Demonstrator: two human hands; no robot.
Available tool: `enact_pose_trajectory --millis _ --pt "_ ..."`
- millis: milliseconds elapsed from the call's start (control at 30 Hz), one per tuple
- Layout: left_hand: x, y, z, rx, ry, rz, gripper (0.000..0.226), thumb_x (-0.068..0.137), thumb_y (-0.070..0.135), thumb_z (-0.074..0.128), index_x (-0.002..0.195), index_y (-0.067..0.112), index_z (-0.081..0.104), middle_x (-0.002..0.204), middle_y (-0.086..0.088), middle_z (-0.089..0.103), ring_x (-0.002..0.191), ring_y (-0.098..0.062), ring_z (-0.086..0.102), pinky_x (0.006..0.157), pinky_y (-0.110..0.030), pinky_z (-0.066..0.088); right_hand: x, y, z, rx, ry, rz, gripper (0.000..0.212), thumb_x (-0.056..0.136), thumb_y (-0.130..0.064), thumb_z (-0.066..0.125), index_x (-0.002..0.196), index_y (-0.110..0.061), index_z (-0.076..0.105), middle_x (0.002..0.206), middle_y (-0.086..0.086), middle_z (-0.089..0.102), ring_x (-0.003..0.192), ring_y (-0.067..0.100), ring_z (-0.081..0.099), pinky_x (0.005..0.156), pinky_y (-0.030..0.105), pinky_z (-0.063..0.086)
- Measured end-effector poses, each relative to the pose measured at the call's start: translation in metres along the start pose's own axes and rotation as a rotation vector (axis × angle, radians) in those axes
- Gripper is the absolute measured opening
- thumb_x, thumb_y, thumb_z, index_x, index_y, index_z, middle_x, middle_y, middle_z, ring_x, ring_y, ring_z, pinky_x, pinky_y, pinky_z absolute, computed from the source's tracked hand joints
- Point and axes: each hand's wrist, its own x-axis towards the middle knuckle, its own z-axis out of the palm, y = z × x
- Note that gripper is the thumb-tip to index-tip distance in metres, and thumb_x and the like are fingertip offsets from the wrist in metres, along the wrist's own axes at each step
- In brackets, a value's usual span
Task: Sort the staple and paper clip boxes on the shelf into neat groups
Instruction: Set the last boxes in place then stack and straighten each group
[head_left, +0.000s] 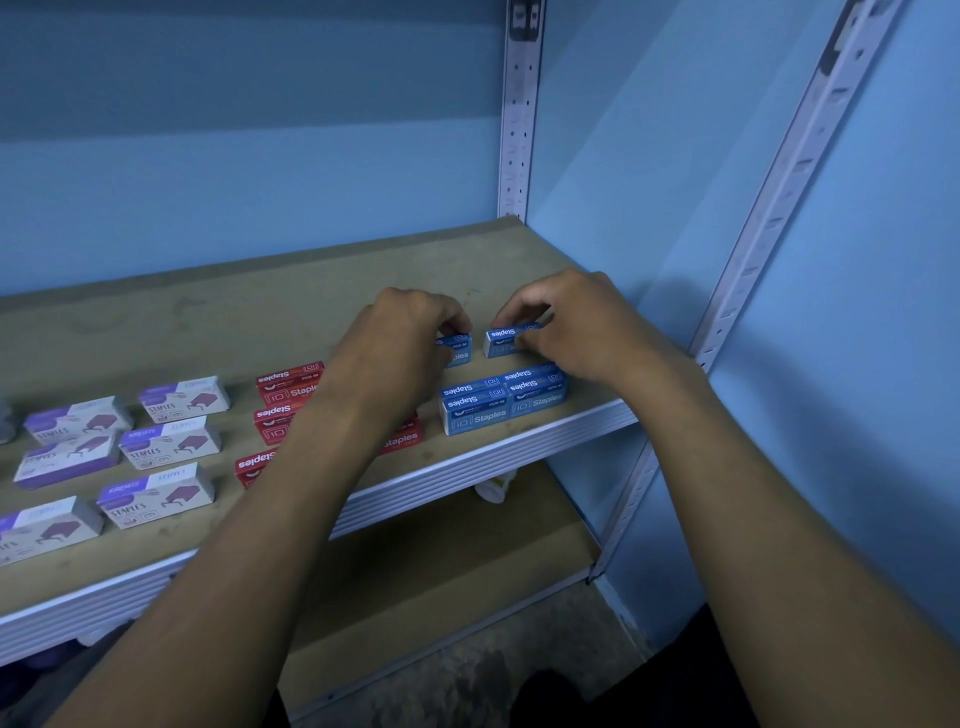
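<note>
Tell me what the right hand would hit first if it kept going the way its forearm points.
The right hand, closed on a blue staples box, points up-left toward the left hand and its box. It would likely meet those first, though depth is unclear.

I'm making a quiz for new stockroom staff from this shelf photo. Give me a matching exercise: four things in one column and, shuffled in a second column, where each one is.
Column 1
1. purple-and-white staple boxes
2. red staple boxes
3. block of blue staple boxes
4. single blue box

Column 2
A. under the fingers of the right hand, behind the block
B. at the front edge of the shelf, near its right end
C. left part of the shelf
D. middle of the shelf, partly hidden by the left forearm

Pairs: 1-C, 2-D, 3-B, 4-A
</note>
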Motion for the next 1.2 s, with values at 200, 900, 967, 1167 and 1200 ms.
enact_pose_trajectory --millis 200,900,967,1167,1200 --pt "0.001 0.0 0.0 -0.024 0.018 0.024 0.031 0.082 0.009 0.069 0.106 0.027 0.073 0.103 0.006 0.073 0.091 -0.013 0.064 0.082 -0.03 0.054 -0.004 -0.003 -0.007 -0.005 0.011 -0.012 0.023 0.086 -0.01 0.074 0.098 -0.029 0.081 0.083 -0.017 0.069 0.065 -0.014 0.055 0.066 0.0 0.042" --pt "-0.016 0.016 -0.02 -0.108 -0.007 0.091 0.032 0.076 0.009 0.077 0.102 0.028 0.075 0.094 0.012 0.074 0.079 0.002 0.063 0.08 -0.026 0.056 -0.025 -0.014 -0.024 0.015 -0.068 -0.027 0.024 0.088 -0.015 0.074 0.099 -0.035 0.08 0.085 -0.02 0.071 0.071 -0.014 0.059 0.064 -0.003 0.042" --pt "-0.017 0.016 -0.021 -0.098 -0.024 0.087 0.031 0.077 0.01 0.077 0.103 0.028 0.075 0.094 0.012 0.074 0.08 0.003 0.062 0.08 -0.025 0.055 -0.027 -0.014 -0.024 0.022 -0.086 -0.025 0.023 0.088 -0.015 0.074 0.099 -0.035 0.08 0.085 -0.021 0.071 0.069 -0.017 0.059 0.064 -0.002 0.043" --pt "-0.019 0.016 -0.02 -0.121 -0.073 0.059 0.029 0.079 0.009 0.075 0.102 0.027 0.076 0.094 0.01 0.075 0.08 0.002 0.065 0.08 -0.023 0.055 -0.028 -0.014 -0.024 0.022 -0.112 -0.011 0.024 0.092 -0.016 0.069 0.098 -0.036 0.08 0.086 -0.023 0.069 0.072 -0.014 0.059 0.062 -0.001 0.041" --pt "-0.019 0.016 -0.02 -0.123 -0.085 0.056 0.029 0.08 0.009 0.075 0.103 0.027 0.076 0.094 0.01 0.075 0.08 0.002 0.065 0.08 -0.023 0.055 -0.029 -0.014 -0.024 0.017 -0.12 -0.008 0.024 0.093 -0.016 0.068 0.099 -0.036 0.08 0.087 -0.023 0.069 0.074 -0.012 0.059 0.062 0.0 0.041"
